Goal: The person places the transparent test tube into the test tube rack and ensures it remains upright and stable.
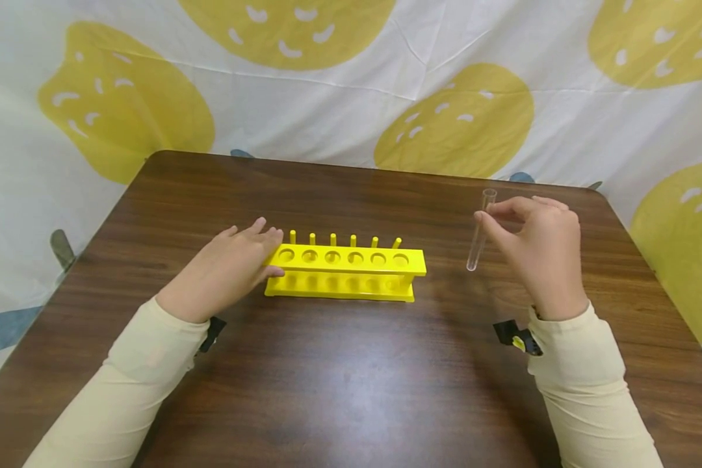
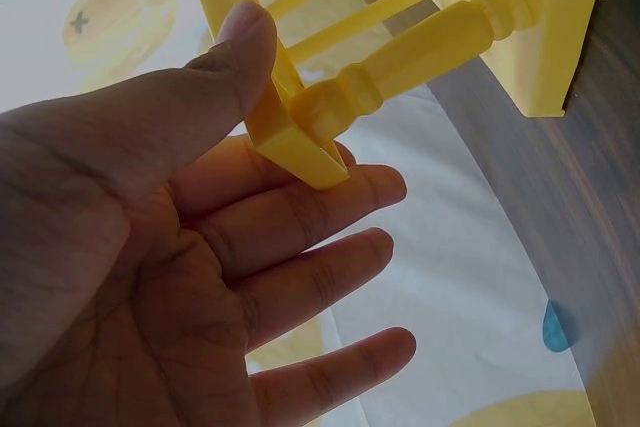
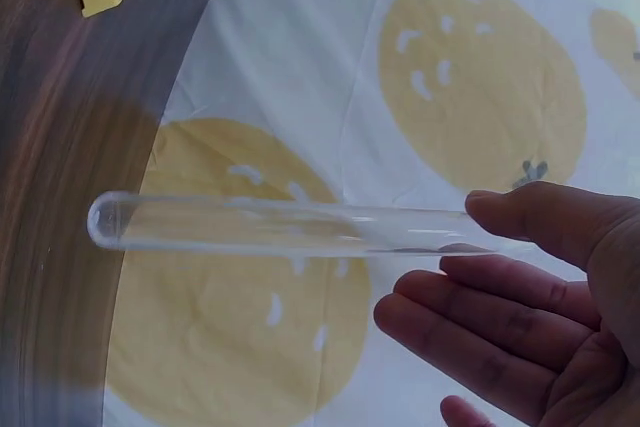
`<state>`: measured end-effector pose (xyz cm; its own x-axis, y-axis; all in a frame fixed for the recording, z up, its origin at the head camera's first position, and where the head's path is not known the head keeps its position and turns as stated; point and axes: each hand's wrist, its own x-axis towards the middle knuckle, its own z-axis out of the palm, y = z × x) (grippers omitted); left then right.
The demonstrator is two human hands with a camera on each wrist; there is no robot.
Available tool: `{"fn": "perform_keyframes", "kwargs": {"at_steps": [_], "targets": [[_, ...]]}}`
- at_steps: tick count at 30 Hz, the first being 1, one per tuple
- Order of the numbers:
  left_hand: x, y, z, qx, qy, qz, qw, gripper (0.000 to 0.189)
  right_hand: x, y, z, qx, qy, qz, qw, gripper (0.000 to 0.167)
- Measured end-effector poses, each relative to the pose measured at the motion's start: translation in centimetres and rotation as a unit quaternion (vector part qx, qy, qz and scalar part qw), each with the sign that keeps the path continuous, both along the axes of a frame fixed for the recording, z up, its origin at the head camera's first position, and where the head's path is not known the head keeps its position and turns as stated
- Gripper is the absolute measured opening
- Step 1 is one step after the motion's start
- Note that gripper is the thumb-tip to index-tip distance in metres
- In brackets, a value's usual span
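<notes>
A yellow test tube rack [image 1: 351,267] stands upright on the table, with a row of holes in its top plate and a row of pegs behind them. No tubes are in its holes. At its left end my left hand [image 1: 219,270] grips the top plate [image 2: 300,142] between thumb and fingers, the other fingers spread out. To the right of the rack, my right hand [image 1: 541,253] pinches a clear test tube [image 1: 477,246] near its open mouth. The tube's rounded bottom [image 3: 108,221] points down, slightly tilted, apart from the rack. It looks empty.
The brown wooden table [image 1: 339,390] extends around the rack on all sides. Behind its far edge hangs a white cloth [image 1: 327,110] printed with yellow lemons. Dark wrist cameras [image 1: 517,338] sit on both sleeves.
</notes>
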<state>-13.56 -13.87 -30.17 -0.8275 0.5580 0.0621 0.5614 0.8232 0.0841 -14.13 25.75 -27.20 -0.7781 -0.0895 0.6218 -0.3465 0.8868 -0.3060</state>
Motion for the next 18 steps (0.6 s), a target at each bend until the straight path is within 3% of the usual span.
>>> {"fn": "perform_keyframes", "kwargs": {"at_steps": [10, 18], "targets": [[0.06, 0.05, 0.08, 0.002, -0.003, 0.002, 1.0000, 0.058, 0.23, -0.24, 0.36, -0.023, 0.010, 0.002, 0.9997, 0.020], [0.02, 0.05, 0.05, -0.004, 0.000, 0.002, 1.0000, 0.058, 0.39, -0.51, 0.55, -0.062, 0.044, 0.010, 0.9970, 0.019]]}}
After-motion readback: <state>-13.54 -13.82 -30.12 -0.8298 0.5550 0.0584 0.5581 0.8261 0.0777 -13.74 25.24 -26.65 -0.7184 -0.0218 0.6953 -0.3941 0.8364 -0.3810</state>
